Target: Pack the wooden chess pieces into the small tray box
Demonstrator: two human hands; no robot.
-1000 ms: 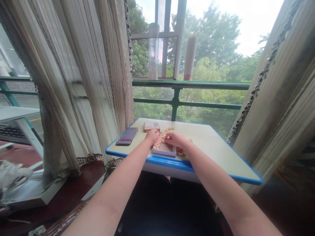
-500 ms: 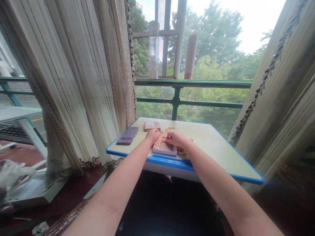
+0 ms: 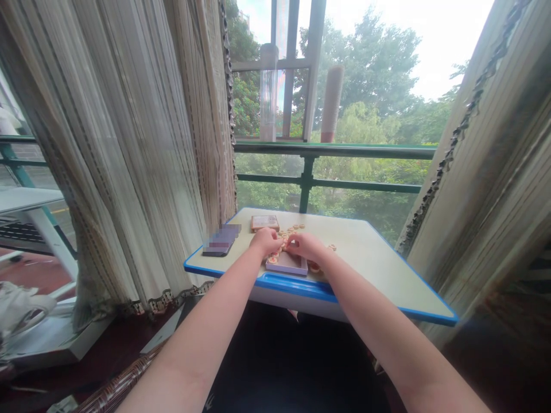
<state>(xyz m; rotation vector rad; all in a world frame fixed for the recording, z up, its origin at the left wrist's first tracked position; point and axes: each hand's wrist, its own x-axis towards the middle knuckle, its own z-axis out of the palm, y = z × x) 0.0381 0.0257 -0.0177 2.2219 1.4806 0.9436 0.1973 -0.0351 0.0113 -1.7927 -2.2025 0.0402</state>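
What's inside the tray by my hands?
In the tray, round pieces line the left side; its base shows near right. Your left hand and right hand hide the rest.

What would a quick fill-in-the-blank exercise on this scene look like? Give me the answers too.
The table has a ____-coloured edge.
The railing beyond the table is ____ in colour.
Compared with the right hand, the ____ hand is nearer the brownish box.
The front-left round piece in the shallow tray shows a ____-coloured marking.
Missing words: blue; green; left; red.
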